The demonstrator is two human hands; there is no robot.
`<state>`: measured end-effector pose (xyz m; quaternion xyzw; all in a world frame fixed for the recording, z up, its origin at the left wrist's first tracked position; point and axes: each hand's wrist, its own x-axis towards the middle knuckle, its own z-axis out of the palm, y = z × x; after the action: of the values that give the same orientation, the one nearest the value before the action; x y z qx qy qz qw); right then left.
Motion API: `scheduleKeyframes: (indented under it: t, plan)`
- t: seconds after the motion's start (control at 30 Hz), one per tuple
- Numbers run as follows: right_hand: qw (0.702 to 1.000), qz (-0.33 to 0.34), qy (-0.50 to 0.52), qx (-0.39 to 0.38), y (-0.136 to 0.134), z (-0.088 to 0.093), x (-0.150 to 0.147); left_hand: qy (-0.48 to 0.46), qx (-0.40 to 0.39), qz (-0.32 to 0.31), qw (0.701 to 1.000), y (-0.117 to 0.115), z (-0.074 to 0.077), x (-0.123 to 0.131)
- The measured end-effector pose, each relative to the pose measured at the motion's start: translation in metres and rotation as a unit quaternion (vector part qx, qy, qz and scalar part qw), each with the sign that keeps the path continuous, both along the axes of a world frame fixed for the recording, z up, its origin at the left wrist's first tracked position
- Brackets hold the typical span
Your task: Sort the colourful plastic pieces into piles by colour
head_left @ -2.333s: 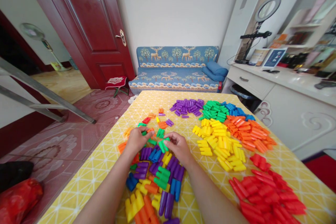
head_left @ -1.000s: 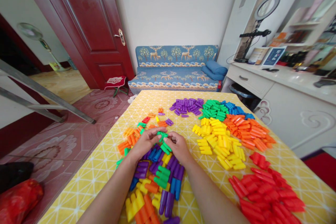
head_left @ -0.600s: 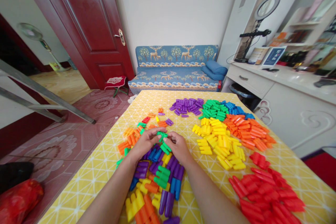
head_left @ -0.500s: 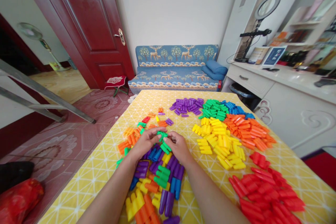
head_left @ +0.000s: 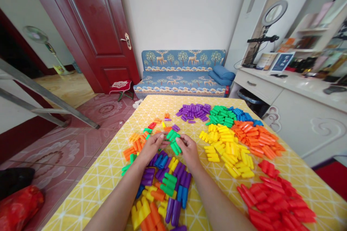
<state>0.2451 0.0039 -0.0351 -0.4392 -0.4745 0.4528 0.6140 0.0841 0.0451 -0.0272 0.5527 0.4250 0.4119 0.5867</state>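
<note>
My left hand (head_left: 150, 147) and my right hand (head_left: 189, 150) meet above the table, both pinched on a cluster of green plastic blocks (head_left: 174, 140) held between their fingertips. Just below my hands lies a mixed pile of blocks (head_left: 162, 187) in purple, blue, green, yellow and orange. Loose orange and green blocks (head_left: 133, 145) lie to the left of my left hand. To the right are sorted heaps: yellow (head_left: 227, 148), orange (head_left: 257, 137), red (head_left: 273, 196), green (head_left: 221, 114), purple (head_left: 193, 111) and blue (head_left: 243, 114).
The table wears a yellow cloth with white lines (head_left: 103, 177). Behind it stands a blue patterned sofa (head_left: 182, 72). A dark red door (head_left: 92, 25) is at the left, a white desk with a ring light (head_left: 273, 12) at the right. A red bag (head_left: 18, 205) lies on the floor.
Both hands came together on the green blocks and lifted them slightly farther from me. The camera tilted a little, so the scene sits lower in view.
</note>
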Motion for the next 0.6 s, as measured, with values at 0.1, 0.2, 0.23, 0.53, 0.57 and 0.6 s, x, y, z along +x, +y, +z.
scheduleKeyframes:
  t: [0.1, 0.2, 0.23, 0.53, 0.57, 0.6]
  plan:
    - [1.000, -0.005, 0.001, -0.001, 0.000, 0.013, 0.000, 0.012, -0.025, 0.008, 1.000, 0.003, -0.005, -0.001]
    - [1.000, 0.014, -0.025, 0.000, 0.003, 0.030, 0.000, 0.026, -0.031, 0.008, 0.999, 0.002, -0.006, -0.001]
    - [0.999, 0.023, -0.042, 0.001, 0.004, 0.037, 0.001, 0.028, -0.032, 0.006, 0.999, 0.002, -0.005, -0.001]
    - [0.946, -0.071, -0.312, 0.056, 0.048, 0.096, 0.114, 0.019, -0.052, 0.012, 0.998, -0.001, -0.001, -0.002]
    - [0.932, -0.102, -0.344, 0.050, 0.056, 0.098, 0.140, 0.021, -0.052, 0.013, 0.998, -0.001, -0.001, -0.002]
    - [0.916, -0.142, -0.375, 0.027, 0.063, 0.098, 0.168, 0.022, -0.053, 0.013, 0.998, -0.001, -0.001, -0.001]
